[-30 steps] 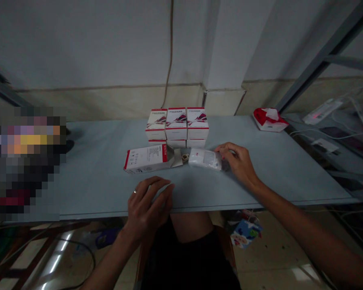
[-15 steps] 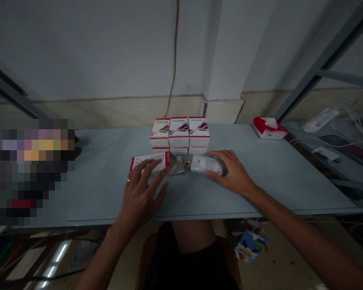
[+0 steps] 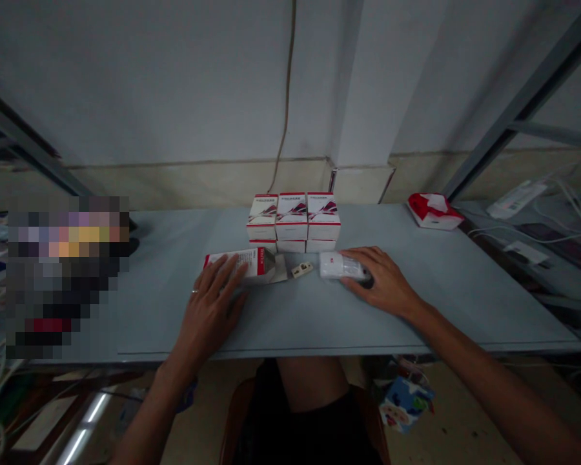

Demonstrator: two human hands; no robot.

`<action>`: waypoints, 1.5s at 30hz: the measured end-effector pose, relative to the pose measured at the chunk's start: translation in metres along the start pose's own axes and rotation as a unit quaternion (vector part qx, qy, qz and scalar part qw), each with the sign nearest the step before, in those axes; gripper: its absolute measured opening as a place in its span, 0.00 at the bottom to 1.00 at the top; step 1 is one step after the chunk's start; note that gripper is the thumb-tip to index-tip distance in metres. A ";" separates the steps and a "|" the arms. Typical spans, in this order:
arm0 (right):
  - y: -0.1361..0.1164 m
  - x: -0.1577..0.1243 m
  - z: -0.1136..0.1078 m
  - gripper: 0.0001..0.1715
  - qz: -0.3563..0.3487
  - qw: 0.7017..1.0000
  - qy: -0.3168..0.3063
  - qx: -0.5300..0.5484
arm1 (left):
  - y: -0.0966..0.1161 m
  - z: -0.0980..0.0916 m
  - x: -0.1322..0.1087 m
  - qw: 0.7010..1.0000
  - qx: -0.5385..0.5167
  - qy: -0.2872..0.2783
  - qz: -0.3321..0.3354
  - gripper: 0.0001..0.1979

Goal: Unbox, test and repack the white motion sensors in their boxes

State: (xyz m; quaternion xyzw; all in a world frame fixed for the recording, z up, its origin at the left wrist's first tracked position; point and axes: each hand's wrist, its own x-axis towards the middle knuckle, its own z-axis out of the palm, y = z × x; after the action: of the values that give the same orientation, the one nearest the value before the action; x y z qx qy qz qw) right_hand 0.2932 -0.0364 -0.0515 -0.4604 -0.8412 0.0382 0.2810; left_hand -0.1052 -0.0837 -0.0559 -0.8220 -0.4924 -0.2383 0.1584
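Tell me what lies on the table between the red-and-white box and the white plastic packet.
In the head view, a small beige fitting lies on the table, just beyond the open flap of the box.

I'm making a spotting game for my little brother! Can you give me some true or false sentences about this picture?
1. The left hand rests on a red-and-white box lying on the table. True.
2. The right hand is holding the little beige piece. False: that piece lies on the table, and the right hand rests on a white plastic-wrapped packet.
3. The boxes at the back stand in three stacks. True.
4. The ring is on the right hand. False: it is on the left hand.
5. The red-and-white tissue packet is on the floor. False: it is on the table.
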 end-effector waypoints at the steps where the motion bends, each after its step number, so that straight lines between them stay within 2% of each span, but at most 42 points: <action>1: 0.000 0.000 0.001 0.29 0.001 1.000 -0.001 0.000 | 0.002 0.001 -0.001 1.000 -0.001 0.000 -0.006 0.38; 6: 0.002 0.001 0.003 0.29 0.006 1.000 -0.004 -0.007 | 0.005 0.002 -0.002 1.000 -0.007 -0.001 -0.009 0.40; 16: 0.006 0.004 0.007 0.29 -0.007 1.000 0.000 -0.012 | 0.004 0.003 0.000 1.000 -0.002 0.028 0.004 0.35; 28: 0.006 0.000 0.005 0.29 0.005 1.000 -0.003 -0.001 | 0.003 0.004 0.002 1.000 -0.009 0.027 -0.006 0.32; 32: 0.008 -0.001 0.004 0.29 0.030 0.999 0.013 0.005 | 0.004 0.003 0.003 1.000 -0.009 0.026 -0.012 0.30; 39: 0.012 -0.005 0.006 0.30 0.035 0.999 0.031 0.017 | 0.008 0.003 0.002 0.999 -0.013 0.014 -0.027 0.29; 45: 0.014 -0.007 0.003 0.29 0.044 0.994 0.093 0.021 | 0.010 0.001 -0.003 0.999 0.008 0.013 -0.036 0.30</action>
State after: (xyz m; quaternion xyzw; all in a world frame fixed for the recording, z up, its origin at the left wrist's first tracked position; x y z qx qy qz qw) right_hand 0.3050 -0.0332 -0.0614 -0.4927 -0.7893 0.0248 0.3656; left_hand -0.0972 -0.0899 -0.0587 -0.7993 -0.5214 -0.2507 0.1624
